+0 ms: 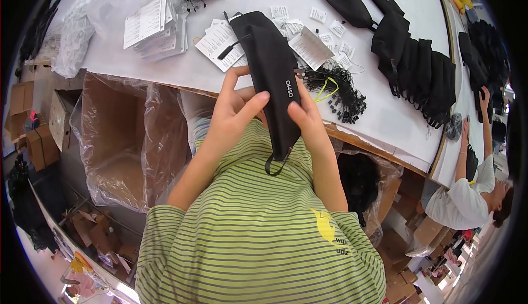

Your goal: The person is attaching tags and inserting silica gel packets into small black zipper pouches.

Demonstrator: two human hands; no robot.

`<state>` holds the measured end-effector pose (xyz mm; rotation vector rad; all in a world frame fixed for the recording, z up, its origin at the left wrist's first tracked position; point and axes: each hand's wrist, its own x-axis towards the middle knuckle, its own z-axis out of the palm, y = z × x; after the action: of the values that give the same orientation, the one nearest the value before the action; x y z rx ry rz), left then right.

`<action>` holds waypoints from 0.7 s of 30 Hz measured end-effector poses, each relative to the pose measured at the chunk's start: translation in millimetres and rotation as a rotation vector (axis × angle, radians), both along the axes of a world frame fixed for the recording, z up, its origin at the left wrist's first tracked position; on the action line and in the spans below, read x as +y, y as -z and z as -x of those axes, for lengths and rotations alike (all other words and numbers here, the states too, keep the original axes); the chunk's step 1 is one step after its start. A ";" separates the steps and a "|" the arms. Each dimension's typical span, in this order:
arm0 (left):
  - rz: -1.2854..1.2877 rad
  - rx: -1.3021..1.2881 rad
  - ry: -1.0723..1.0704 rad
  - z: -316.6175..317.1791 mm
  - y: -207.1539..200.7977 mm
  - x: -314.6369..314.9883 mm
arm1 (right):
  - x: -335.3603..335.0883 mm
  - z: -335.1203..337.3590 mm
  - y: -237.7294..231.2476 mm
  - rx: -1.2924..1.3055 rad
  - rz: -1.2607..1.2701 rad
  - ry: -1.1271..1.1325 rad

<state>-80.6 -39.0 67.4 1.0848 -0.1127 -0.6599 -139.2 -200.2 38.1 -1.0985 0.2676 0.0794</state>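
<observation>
Grips a slim black fabric pouch (pixel 267 56) in both hands at the centre of the frame, tilted from upper left to lower right across the front edge of a white-topped worktable (pixel 393 131). Curls the left hand (pixel 237 106) partway closed on the pouch's left side, with the thumb on its face and the other fingers bent at the edge or partly hidden behind. Braces the right hand (pixel 309 120) half closed against the opposite side, thumb on the face near white lettering (pixel 290 88), the other fingers mostly out of sight. Faces a stack of white printed cards (pixel 148 25) at upper left, white printed sheets (pixel 212 45) beside the pouch's upper part, small white tags (pixel 318 14) at upper centre and a tangle of black cords (pixel 344 87) just right of the pouch. Includes a row of overlapping black cases (pixel 418 73) at upper right and a plastic-lined cardboard box (pixel 113 111) at left. Wears a green striped T-shirt (pixel 247 221), lower centre. Shows a co-worker (pixel 462 199) in white at the right edge, arms outstretched.
</observation>
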 end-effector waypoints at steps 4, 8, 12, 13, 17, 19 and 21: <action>-0.135 -0.132 0.002 3.6 2.1 -4.0 | -3.0 0.8 -3.5 -0.161 0.472 -0.163; -0.195 -0.084 -0.076 -0.7 -12.1 -1.0 | -10.0 -4.4 -20.9 -0.053 0.151 0.099; -0.236 -0.140 -0.068 -2.3 -15.4 5.1 | -14.9 -1.3 -10.1 -0.210 0.574 0.243; -0.244 -0.140 -0.084 -2.3 -14.4 5.9 | -15.9 -1.1 -5.7 -0.340 0.872 0.266; -0.245 -0.111 -0.106 -1.7 -16.6 4.6 | -2.8 -1.4 -35.2 -0.256 0.849 0.151; -0.205 -0.105 -0.079 1.0 -14.9 3.0 | -0.8 -1.0 -31.2 -0.277 0.861 0.093; -0.165 -0.099 -0.050 1.6 -17.1 1.7 | 1.8 -0.8 -27.4 -0.249 0.801 0.083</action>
<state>-82.2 -37.3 84.5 1.2753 -0.1177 -0.5785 -138.4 -198.4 65.5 -1.8714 0.1148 -0.2614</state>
